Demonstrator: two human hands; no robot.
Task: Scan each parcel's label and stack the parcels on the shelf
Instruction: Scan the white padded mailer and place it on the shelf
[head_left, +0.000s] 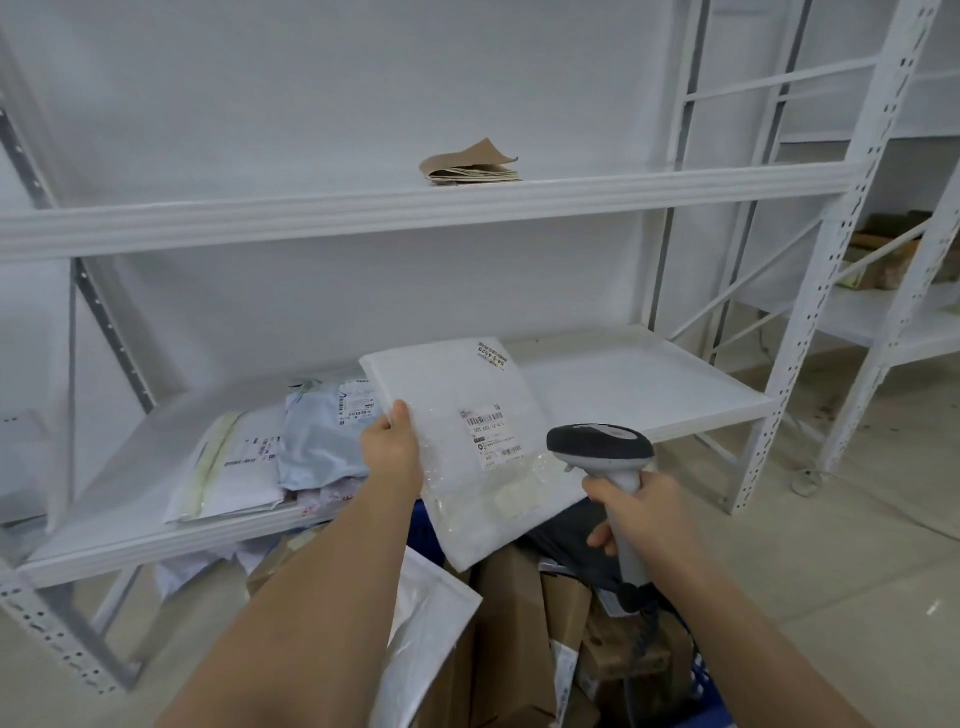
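Your left hand (390, 451) pinches white mailer (470, 447) by edge, label up over lower shelf (649, 384) — right hand (641, 512) wraps scanner (602, 452), aimed at barcode, probably mid-scan, no beam visible.

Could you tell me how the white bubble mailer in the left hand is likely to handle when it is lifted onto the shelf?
The white bubble mailer probably stays fairly stiff: the left hand holds it by one edge without visible sagging. It looks thin and flat, so likely light. Its glossy plastic surface may be slippery in the grip.
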